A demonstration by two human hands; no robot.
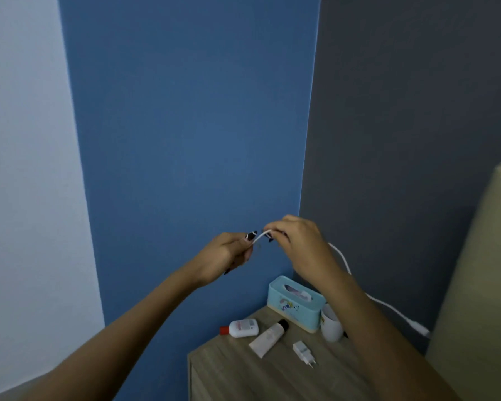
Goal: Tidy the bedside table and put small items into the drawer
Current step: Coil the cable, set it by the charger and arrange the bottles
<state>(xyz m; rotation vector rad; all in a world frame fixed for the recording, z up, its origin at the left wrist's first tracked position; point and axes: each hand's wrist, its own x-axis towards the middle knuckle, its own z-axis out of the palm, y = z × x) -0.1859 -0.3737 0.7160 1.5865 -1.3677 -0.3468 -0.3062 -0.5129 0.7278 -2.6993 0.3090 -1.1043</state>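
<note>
Both hands are raised in front of the blue wall, above the bedside table (232,369). My left hand (223,256) and my right hand (295,238) each pinch a white charging cable (343,260) near one end, a short span stretched between them. The cable trails down behind my right forearm to its plug end (420,328) by the bed. On the wooden table top lie a small white bottle with a red cap (242,327), a white tube with a black cap (268,338) and a white charger plug (302,351). No drawer shows.
A light-blue tissue box (294,306) stands at the table's back corner, with a white cup (331,325) beside it, partly behind my right arm. A beige headboard (475,270) rises at the right. Walls close in behind the table.
</note>
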